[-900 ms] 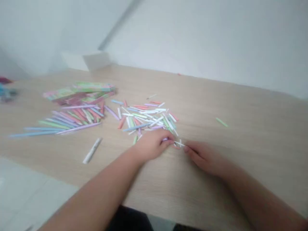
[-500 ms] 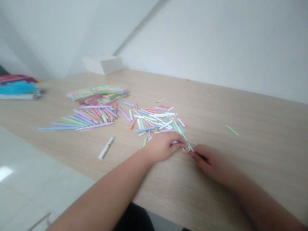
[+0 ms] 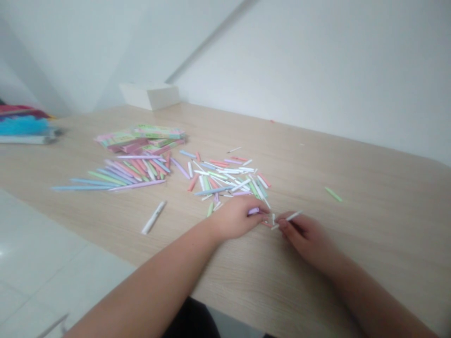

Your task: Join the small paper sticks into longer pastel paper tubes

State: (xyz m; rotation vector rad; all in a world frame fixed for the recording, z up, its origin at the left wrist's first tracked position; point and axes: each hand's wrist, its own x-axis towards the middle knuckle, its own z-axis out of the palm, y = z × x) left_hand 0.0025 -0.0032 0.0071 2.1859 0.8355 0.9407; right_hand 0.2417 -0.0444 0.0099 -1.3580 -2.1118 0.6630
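Observation:
My left hand [image 3: 241, 217] is closed around a short purple pen barrel [image 3: 253, 211], whose end shows between thumb and fingers. Facing it, my right hand [image 3: 306, 234] pinches a thin white pen refill [image 3: 294, 215] that slants up to the right across the fingertips. Small white and red pieces lie between the two hands, too blurred to name surely. Just beyond my left hand spreads a loose pile of pen parts [image 3: 225, 176]: short barrels in pink, green, purple, blue and white, and thin white refills.
Whole pastel pens [image 3: 130, 173] lie in a row at left, before pink and green boxes [image 3: 158, 132]. A white pen [image 3: 154, 217] rests near the table's front edge. One green piece [image 3: 333, 194] lies at right. A white box [image 3: 151, 96] stands by the wall; blue and red items [image 3: 24, 126] sit far left.
The white refill in my right hand has swung from leaning up-left to slanting up-right across the fingers. More of the purple barrel shows in my left hand, which has barely moved.

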